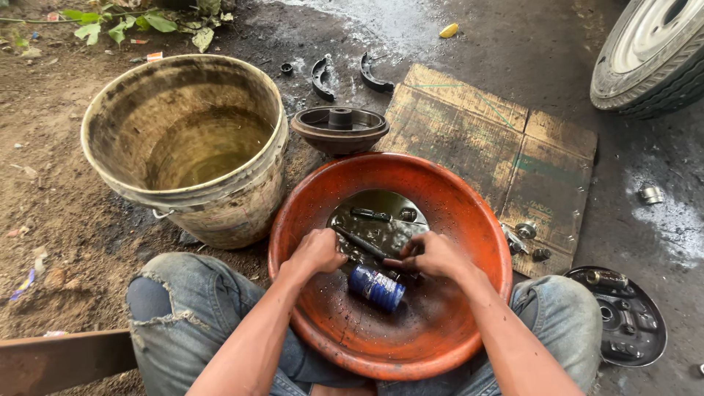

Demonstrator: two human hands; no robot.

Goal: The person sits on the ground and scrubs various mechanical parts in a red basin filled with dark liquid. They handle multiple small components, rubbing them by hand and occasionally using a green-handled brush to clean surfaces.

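Observation:
An orange plastic basin (469,220) sits between my knees, with dark oily liquid and several small metal parts at its bottom. My left hand (317,251) is closed around the end of a dark metal rod (361,243) that lies across the liquid. My right hand (433,255) pinches a small dark part just above a blue cylindrical part (376,287) lying on the basin's near slope. A bolt-like piece (370,214) rests in the liquid farther back.
A dirty bucket (187,147) with murky water stands to the left. A brake drum (339,129) and two brake shoes (345,75) lie behind the basin. Flattened cardboard (499,154) with small parts, a backing plate (631,315) and a tyre (653,55) are on the right.

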